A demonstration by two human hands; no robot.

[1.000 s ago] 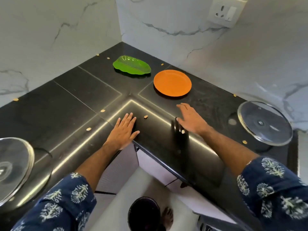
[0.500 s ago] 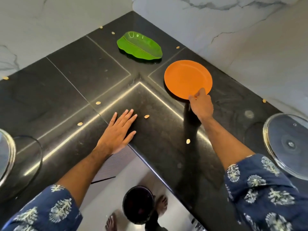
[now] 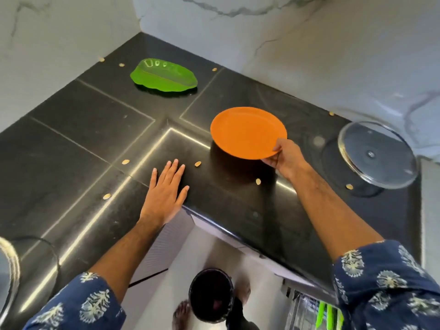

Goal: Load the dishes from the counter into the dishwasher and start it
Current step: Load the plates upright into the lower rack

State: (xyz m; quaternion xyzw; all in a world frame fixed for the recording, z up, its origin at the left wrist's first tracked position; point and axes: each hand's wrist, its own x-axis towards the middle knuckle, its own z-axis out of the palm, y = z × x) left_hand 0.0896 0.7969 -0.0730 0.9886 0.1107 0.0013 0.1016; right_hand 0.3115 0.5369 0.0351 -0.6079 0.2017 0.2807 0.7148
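- Over the right stretch of the black counter (image 3: 83, 129), the orange plate (image 3: 247, 132) is lifted and tilted, its far edge higher, throwing a dark shadow on the stone right under it.
- The right hand (image 3: 287, 159) has it by the near right rim: thumb on top, the other fingers curled underneath, so a proper pinch on the edge. Nothing else is touching the plate.
- The left hand (image 3: 165, 191) lies palm down on the counter right at the inner corner edge, fingers straight and a bit spread, thumb sticking out to the side. It's not holding anything.
- Back near the wall corner sits the green leaf-shaped plate (image 3: 164, 77), flat on the counter, well apart from the orange one.
- To the right of the right hand there's a glass lid (image 3: 377, 154) with a metal rim and a small knob in the middle, close to the counter's right end. It looks tilted, can't really tell what it's resting on.
- Another glass lid's rim (image 3: 10, 265) pokes in at the far left edge, mostly cut off.
- Little tan seeds (image 3: 197, 164) are scattered all over the counter, one just beside the left fingertips, one near the right wrist, a few by the wall.
- Both forearms come out of blue sleeves (image 3: 385, 289) with a pale flower print.
- Down below the counter edge: a dark round bin (image 3: 210, 295) on the floor, bare feet next to it, and at bottom right a bit of dishwasher rack (image 3: 307, 313) with bright green pieces in it.
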